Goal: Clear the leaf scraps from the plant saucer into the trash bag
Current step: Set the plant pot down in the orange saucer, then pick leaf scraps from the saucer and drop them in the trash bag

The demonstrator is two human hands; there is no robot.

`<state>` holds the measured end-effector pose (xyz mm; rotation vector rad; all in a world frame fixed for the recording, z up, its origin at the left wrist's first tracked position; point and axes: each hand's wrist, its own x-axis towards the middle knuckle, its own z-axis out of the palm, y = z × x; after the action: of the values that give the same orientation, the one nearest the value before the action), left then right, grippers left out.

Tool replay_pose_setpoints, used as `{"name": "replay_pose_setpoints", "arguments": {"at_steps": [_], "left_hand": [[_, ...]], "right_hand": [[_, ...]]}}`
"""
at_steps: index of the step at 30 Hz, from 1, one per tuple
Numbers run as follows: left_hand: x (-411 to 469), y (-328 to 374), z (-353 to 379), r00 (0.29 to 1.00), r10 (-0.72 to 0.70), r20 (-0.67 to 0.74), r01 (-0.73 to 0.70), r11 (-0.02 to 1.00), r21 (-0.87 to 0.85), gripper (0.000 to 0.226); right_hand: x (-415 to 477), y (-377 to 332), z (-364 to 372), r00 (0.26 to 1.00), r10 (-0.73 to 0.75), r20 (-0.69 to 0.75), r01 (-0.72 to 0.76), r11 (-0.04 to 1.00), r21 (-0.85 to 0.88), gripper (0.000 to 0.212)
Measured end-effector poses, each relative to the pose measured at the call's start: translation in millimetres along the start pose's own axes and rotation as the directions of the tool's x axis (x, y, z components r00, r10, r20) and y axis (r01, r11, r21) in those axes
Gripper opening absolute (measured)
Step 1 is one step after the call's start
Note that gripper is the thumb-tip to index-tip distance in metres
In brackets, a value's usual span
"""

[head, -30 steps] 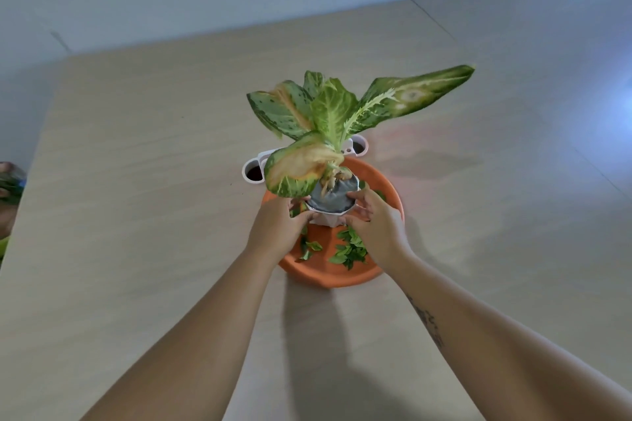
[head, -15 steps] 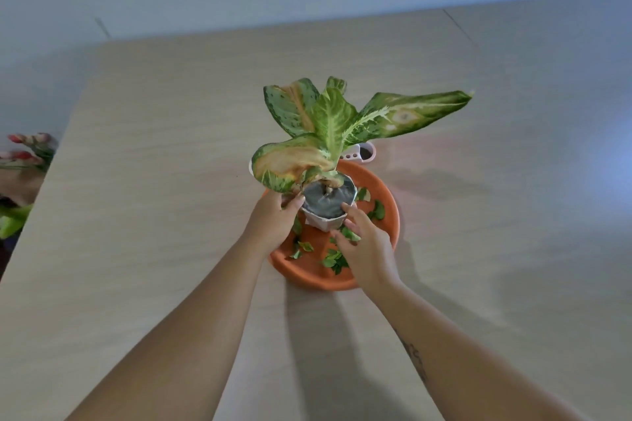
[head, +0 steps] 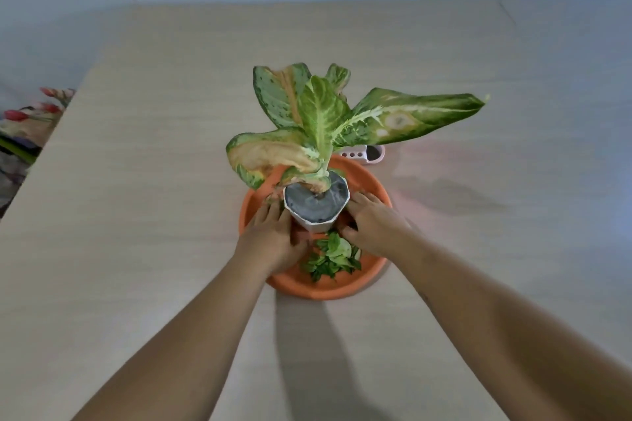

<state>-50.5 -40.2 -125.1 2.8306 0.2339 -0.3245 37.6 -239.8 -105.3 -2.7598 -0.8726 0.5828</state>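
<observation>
An orange plant saucer (head: 328, 289) sits on the pale wooden desk (head: 136, 215). A small white pot (head: 316, 224) holding a variegated plant (head: 321, 120) stands in it. The left hand (head: 270, 243) presses against the pot's left side with fingers loosely spread; the right hand (head: 374, 222) lies flat and open on the saucer just right of the pot, gripping nothing. Green leaf scraps (head: 331, 258) lie heaped in the saucer's near part, between the two wrists. A pink holder (head: 371, 154) stands just beyond the saucer's far rim.
</observation>
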Motion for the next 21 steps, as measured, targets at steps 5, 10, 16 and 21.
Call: {"name": "replay_pose_setpoints", "arguments": {"at_steps": [5, 10, 16, 21], "left_hand": [[-31, 18, 3, 0.999, -0.022, 0.047, 0.021, 1.0, 0.013, 0.077], [-60, 33, 5, 0.997, 0.057, -0.059, -0.06, 0.997, -0.056, 0.05], [-27, 19, -1, 0.996, -0.092, -0.016, 0.09, 0.991, -0.096, 0.092], [-37, 24, -1, 0.985, -0.009, 0.172, 0.03, 0.992, -0.121, 0.089]], "right_hand": [[-29, -3, 14, 0.991, -0.114, 0.069, 0.113, 0.993, 0.016, 0.058], [-52, -6, 17, 0.981, -0.192, 0.033, 0.184, 0.969, 0.167, 0.036], [-40, -9, 3, 0.998, -0.046, 0.031, 0.044, 0.996, 0.074, 0.061], [-52, -12, 13, 0.972, -0.199, 0.127, 0.179, 0.971, 0.157, 0.037]]}}
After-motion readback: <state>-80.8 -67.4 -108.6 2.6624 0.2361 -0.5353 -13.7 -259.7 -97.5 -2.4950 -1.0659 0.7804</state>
